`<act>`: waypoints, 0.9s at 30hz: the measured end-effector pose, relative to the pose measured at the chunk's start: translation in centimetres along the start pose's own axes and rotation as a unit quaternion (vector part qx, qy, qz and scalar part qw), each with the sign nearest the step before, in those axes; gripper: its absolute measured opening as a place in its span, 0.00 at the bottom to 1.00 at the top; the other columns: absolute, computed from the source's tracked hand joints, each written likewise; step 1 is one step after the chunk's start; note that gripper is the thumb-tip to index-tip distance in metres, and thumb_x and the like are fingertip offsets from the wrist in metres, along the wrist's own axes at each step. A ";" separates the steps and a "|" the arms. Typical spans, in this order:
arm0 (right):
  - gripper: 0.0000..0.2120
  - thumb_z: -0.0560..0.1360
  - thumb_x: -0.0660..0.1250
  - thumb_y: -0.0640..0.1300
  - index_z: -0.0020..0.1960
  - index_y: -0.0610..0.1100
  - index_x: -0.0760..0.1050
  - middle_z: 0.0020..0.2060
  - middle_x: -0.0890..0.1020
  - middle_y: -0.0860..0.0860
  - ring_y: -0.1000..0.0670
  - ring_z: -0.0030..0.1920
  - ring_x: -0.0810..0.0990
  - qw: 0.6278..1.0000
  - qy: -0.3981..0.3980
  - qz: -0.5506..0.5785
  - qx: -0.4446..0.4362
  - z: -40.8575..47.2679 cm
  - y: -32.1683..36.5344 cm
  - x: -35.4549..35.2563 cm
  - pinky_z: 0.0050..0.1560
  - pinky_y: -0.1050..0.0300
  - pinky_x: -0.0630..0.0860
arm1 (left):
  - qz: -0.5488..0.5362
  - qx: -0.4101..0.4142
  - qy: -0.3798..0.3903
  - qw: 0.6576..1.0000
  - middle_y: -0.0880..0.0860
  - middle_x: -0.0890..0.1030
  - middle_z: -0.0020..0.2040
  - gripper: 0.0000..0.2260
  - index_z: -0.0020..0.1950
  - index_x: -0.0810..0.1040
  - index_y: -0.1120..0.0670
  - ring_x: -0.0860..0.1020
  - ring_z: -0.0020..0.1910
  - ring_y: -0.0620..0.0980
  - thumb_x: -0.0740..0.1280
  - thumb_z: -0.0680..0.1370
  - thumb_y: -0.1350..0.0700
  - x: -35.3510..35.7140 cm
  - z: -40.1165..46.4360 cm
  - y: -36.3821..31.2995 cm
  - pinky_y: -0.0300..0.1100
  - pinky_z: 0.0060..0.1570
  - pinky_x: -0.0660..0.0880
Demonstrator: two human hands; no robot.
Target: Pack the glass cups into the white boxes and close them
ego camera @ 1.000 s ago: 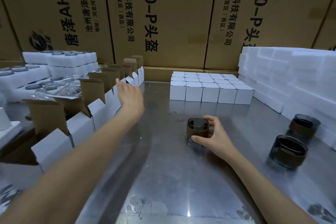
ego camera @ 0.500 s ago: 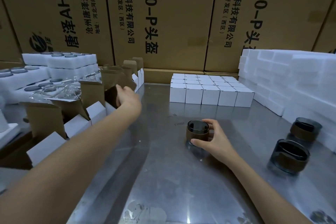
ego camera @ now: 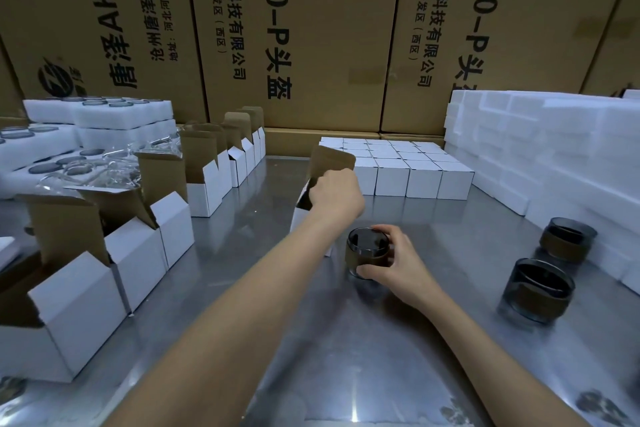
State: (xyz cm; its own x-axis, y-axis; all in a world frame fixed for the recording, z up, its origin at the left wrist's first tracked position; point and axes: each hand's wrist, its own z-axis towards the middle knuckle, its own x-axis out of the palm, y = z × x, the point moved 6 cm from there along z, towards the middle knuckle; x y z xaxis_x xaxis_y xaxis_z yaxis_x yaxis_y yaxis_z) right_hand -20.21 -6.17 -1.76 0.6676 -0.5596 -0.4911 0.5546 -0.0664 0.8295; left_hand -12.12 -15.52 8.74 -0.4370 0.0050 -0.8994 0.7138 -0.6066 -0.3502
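We face a wall of tall brown cartons [ego camera: 322,28] printed with black lettering, standing along the far edge of our shiny metal counter [ego camera: 346,340], which reflects a light near its front edge.

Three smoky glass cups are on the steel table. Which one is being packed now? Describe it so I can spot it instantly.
Start at the block of closed white boxes at the back of the steel table. In front of it, mid-table, stands the cup with the right hand around it. The other two cups stand untouched at the right.
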 end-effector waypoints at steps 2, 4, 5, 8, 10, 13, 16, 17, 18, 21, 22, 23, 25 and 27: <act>0.30 0.64 0.76 0.40 0.60 0.55 0.66 0.58 0.69 0.51 0.51 0.57 0.74 1.000 0.003 -0.006 -0.003 -0.1 0.1 0.0 0.61 0.53 0.72 | -0.036 -0.014 0.015 0.999 0.62 0.79 0.55 0.13 0.55 0.77 0.64 0.77 0.54 0.60 0.60 0.73 0.66 0.4 -0.1 -0.3 0.46 0.44 0.72; 0.30 0.65 0.75 0.40 0.60 0.55 0.65 0.58 0.68 0.51 0.52 0.56 0.74 1.000 0.006 -0.016 -0.005 -0.1 0.1 0.0 0.59 0.54 0.73 | -0.051 -0.016 0.024 0.998 0.61 0.80 0.55 0.10 0.55 0.76 0.62 0.78 0.54 0.59 0.61 0.75 0.63 0.7 -0.1 -0.4 0.46 0.44 0.72; 0.30 0.66 0.75 0.40 0.60 0.55 0.64 0.58 0.68 0.51 0.53 0.55 0.74 1.000 0.009 -0.021 -0.003 -0.1 0.1 0.0 0.58 0.55 0.73 | -0.050 -0.012 0.018 0.999 0.60 0.80 0.55 0.11 0.57 0.76 0.60 0.78 0.54 0.58 0.62 0.76 0.60 0.7 -0.1 -0.4 0.45 0.44 0.71; 0.29 0.68 0.73 0.41 0.64 0.53 0.64 0.58 0.66 0.51 0.55 0.54 0.73 1.000 0.011 -0.013 0.003 0.0 0.2 0.1 0.57 0.61 0.70 | -0.095 0.028 -0.102 0.990 0.52 0.77 0.57 0.15 0.63 0.75 0.52 0.77 0.55 0.56 0.63 0.78 0.51 -0.5 -0.3 0.3 0.43 0.44 0.67; 0.28 0.70 0.73 0.44 0.66 0.50 0.65 0.59 0.66 0.50 0.54 0.57 0.71 1.000 -0.011 0.018 0.012 0.1 0.4 -0.2 0.61 0.60 0.68 | -0.205 0.080 -0.255 0.942 0.48 0.75 0.53 0.11 0.60 0.77 0.49 0.77 0.49 0.50 0.64 0.77 0.52 -2.2 -1.7 1.9 0.41 0.42 0.69; 0.22 0.73 0.70 0.52 0.65 0.50 0.69 0.58 0.70 0.52 0.54 0.60 0.71 0.997 -0.076 0.008 0.016 0.3 0.7 -0.8 0.61 0.57 0.68 | -0.324 0.084 -0.398 0.854 0.49 0.72 0.57 0.14 0.61 0.76 0.50 0.73 0.54 0.44 0.66 0.75 0.52 -2.1 -3.7 6.1 0.36 0.52 0.71; 0.20 0.74 0.66 0.58 0.62 0.50 0.72 0.57 0.75 0.55 0.54 0.61 0.72 0.992 -0.126 -0.023 -0.003 0.6 1.8 -0.9 0.61 0.53 0.71 | -0.442 -0.021 -0.264 0.857 0.50 0.65 0.70 0.28 0.73 0.65 0.49 0.65 0.68 0.45 0.68 0.76 0.45 1.8 -2.9 9.5 0.41 0.65 0.65; 0.20 0.74 0.65 0.60 0.61 0.50 0.73 0.57 0.76 0.56 0.54 0.61 0.73 0.991 -0.128 -0.029 -0.008 0.9 2.4 -0.8 0.62 0.53 0.71 | -0.477 -0.048 -0.200 0.855 0.49 0.62 0.74 0.31 0.75 0.61 0.48 0.63 0.71 0.46 0.68 0.76 0.44 3.1 -2.5 9.8 0.44 0.68 0.64; 0.21 0.74 0.63 0.62 0.61 0.50 0.74 0.58 0.77 0.56 0.54 0.61 0.74 0.992 -0.124 -0.035 -0.008 1.3 3.0 -0.5 0.62 0.52 0.72 | -0.507 -0.061 -0.155 0.846 0.48 0.60 0.76 0.32 0.77 0.59 0.48 0.62 0.73 0.46 0.67 0.76 0.43 4.1 -2.2 9.7 0.46 0.70 0.62; 0.27 0.73 0.56 0.71 0.57 0.51 0.77 0.54 0.79 0.56 0.53 0.56 0.76 0.991 -0.096 -0.084 0.031 2.6 4.5 0.7 0.56 0.52 0.73 | -0.522 -0.047 -0.120 0.843 0.48 0.63 0.76 0.30 0.77 0.60 0.49 0.62 0.74 0.45 0.63 0.78 0.41 5.0 -1.7 8.8 0.41 0.71 0.60; 0.28 0.73 0.54 0.72 0.53 0.51 0.77 0.50 0.80 0.55 0.51 0.53 0.77 0.988 -0.096 -0.108 0.051 3.0 4.7 1.0 0.51 0.54 0.73 | -0.508 -0.045 -0.123 0.851 0.47 0.64 0.75 0.28 0.77 0.61 0.49 0.63 0.73 0.44 0.61 0.79 0.42 5.1 -1.7 8.5 0.38 0.68 0.59; 0.27 0.74 0.52 0.72 0.48 0.51 0.76 0.45 0.80 0.54 0.51 0.49 0.77 0.983 -0.106 -0.130 0.068 3.2 4.6 1.0 0.46 0.55 0.71 | -0.496 -0.044 -0.127 0.858 0.46 0.65 0.74 0.26 0.76 0.61 0.49 0.63 0.72 0.42 0.58 0.81 0.42 5.2 -1.8 8.3 0.34 0.65 0.59; 0.25 0.76 0.49 0.69 0.39 0.50 0.72 0.38 0.78 0.53 0.49 0.42 0.76 0.974 -0.136 -0.158 0.086 3.2 4.5 0.8 0.40 0.56 0.68 | -0.496 -0.038 -0.140 0.856 0.43 0.67 0.71 0.22 0.76 0.62 0.49 0.63 0.66 0.34 0.53 0.83 0.45 5.4 -2.0 8.1 0.23 0.59 0.57; 0.25 0.79 0.49 0.65 0.35 0.49 0.70 0.37 0.78 0.51 0.47 0.42 0.76 0.972 -0.152 -0.153 0.097 3.0 4.2 0.5 0.42 0.55 0.68 | -0.510 -0.033 -0.157 0.845 0.42 0.69 0.67 0.19 0.75 0.65 0.50 0.64 0.62 0.30 0.51 0.84 0.49 5.4 -2.0 8.1 0.15 0.52 0.56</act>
State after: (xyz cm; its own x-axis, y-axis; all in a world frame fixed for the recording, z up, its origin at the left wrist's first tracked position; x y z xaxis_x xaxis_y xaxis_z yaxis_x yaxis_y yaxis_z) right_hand -19.02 -9.22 2.30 0.2919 -0.7050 -0.6464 0.5812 -0.4060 0.7052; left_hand -7.60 -18.84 0.53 -0.9596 0.2813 -0.0108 -0.0973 -0.3674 -0.9250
